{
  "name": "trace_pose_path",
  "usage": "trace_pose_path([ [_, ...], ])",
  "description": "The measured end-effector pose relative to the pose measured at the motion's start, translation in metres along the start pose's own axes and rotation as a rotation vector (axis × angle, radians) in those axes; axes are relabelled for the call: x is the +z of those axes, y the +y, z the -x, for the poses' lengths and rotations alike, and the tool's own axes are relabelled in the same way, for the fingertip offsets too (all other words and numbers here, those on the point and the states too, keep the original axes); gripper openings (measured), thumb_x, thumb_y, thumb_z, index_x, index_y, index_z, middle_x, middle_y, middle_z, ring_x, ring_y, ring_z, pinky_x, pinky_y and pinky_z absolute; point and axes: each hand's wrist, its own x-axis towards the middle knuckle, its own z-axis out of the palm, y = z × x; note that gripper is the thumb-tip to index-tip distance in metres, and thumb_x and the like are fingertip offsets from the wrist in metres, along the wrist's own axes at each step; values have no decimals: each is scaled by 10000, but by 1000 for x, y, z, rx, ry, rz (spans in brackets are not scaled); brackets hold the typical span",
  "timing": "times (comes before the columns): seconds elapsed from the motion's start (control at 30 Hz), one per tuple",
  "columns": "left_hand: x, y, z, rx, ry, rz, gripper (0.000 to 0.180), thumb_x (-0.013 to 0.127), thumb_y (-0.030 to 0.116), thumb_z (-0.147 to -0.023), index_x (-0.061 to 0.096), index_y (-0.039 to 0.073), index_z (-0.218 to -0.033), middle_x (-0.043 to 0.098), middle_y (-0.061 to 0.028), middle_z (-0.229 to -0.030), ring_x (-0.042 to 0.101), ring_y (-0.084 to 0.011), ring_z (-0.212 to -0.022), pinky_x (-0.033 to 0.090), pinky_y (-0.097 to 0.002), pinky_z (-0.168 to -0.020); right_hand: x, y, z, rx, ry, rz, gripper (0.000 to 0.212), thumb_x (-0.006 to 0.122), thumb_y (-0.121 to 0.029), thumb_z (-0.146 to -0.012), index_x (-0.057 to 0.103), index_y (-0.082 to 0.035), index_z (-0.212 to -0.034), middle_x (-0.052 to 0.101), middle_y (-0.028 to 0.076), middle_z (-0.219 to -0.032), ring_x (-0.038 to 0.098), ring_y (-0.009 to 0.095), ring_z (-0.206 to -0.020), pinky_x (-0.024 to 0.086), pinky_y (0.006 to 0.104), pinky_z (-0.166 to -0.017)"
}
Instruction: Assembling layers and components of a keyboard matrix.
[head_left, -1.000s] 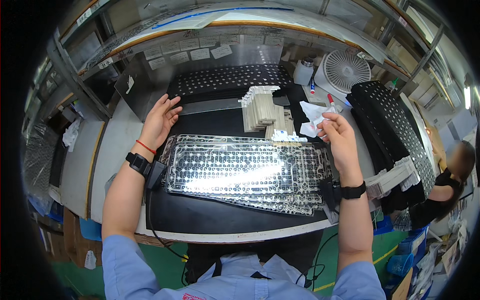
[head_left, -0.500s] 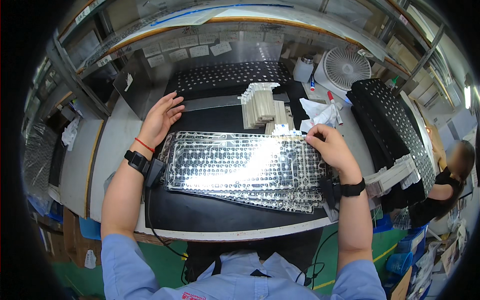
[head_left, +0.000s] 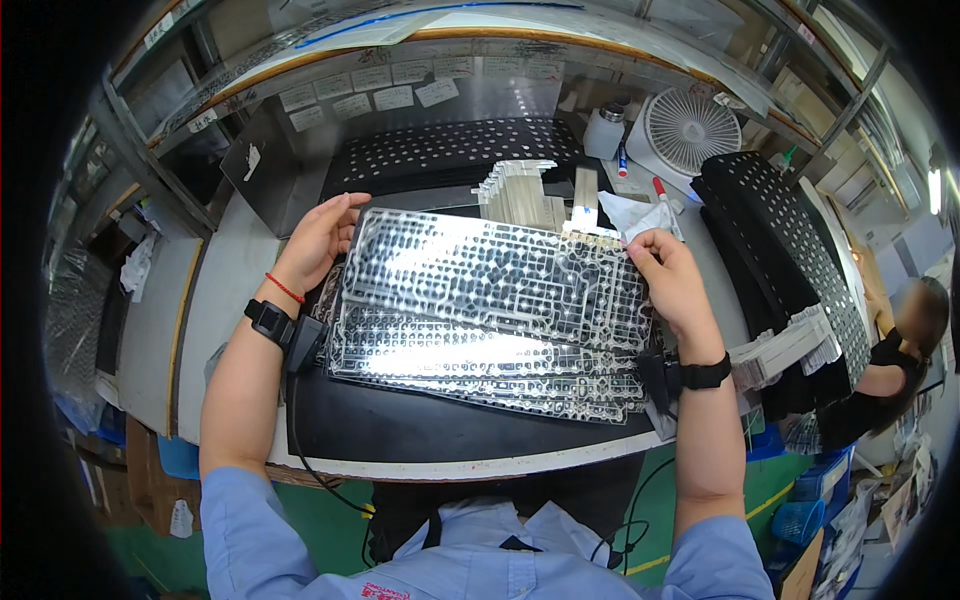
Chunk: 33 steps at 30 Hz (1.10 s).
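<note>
A clear sheet printed with a dense silver circuit pattern (head_left: 500,275), like a keyboard membrane, lies raised and aslant over a fanned stack of similar sheets (head_left: 450,350). My right hand (head_left: 668,280) pinches its upper right corner between thumb and fingers, beside a white connector tail. At the upper left corner is my left hand (head_left: 318,240), fingers stretched out and the sheet's edge against them; some fingertips are hidden behind the sheet. Just beyond the sheet stand stacked pale strips (head_left: 520,195) with stepped ends. A black mat (head_left: 440,425) lies under everything.
A white fan (head_left: 690,130), a bottle (head_left: 604,132), markers and crumpled white paper (head_left: 640,215) are at the back right. Black perforated sheets (head_left: 775,240) are piled on the right. A metal panel (head_left: 265,170) stands behind on the left. A person (head_left: 890,370) sits far right.
The top sheet has lifted off the stack and shifted away from me, its left end swung up to my left hand. My right hand has moved slightly right with its corner.
</note>
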Motion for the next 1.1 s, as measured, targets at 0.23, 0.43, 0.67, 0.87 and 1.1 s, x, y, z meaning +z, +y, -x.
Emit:
trace_pose_path([
  [0.23, -5, -4, -3, -2, -82, -125, 232, 514, 253, -985, 621, 60, -1056, 655, 21, -843, 594, -33, -731, 473, -182, -674, 0, -3, 0, 56, -1, -79, 99, 570, -94, -933, 592, -4, -897, 576, -28, -791, 489, 39, -726, 399, 206, -655],
  [0.43, -5, -5, -2, -2, -3, -24, 232, 496, 221, -992, 613, 33, -1058, 669, 3, -946, 608, -51, -825, 491, -222, -748, 2, 0, -2, -25, 1, -73, 89, 560, -85, -936, 584, -15, -886, 558, -34, -791, 475, 32, -741, 385, 198, -673],
  [0.67, 6, -1, 0, 22, 19, 38, 309, 515, 154, -977, 530, 2, -1246, 642, -44, -1093, 613, -86, -942, 492, -229, -851, 2, -4, 1, -18, 23, -49, 86, 543, -81, -943, 572, -19, -891, 532, -44, -786, 460, 40, -737, 382, 203, -679],
  [0.87, 7, 0, 2, 77, -12, 40, 359, 545, 92, -950, 472, 3, -1289, 648, -61, -1097, 624, -88, -932, 504, -231, -834, 2, -5, 0, -13, 40, -41, 88, 541, -89, -945, 571, -20, -899, 532, -41, -793, 462, 44, -739, 384, 204, -682],
  [1.1, 0, -4, 1, 16, -8, 46, 237, 516, 160, -975, 573, 23, -1159, 664, -40, -1014, 628, -81, -865, 506, -228, -798, 2, -5, 0, -3, 50, -44, 86, 543, -85, -944, 574, -19, -900, 535, -37, -794, 465, 46, -741, 387, 205, -683],
])
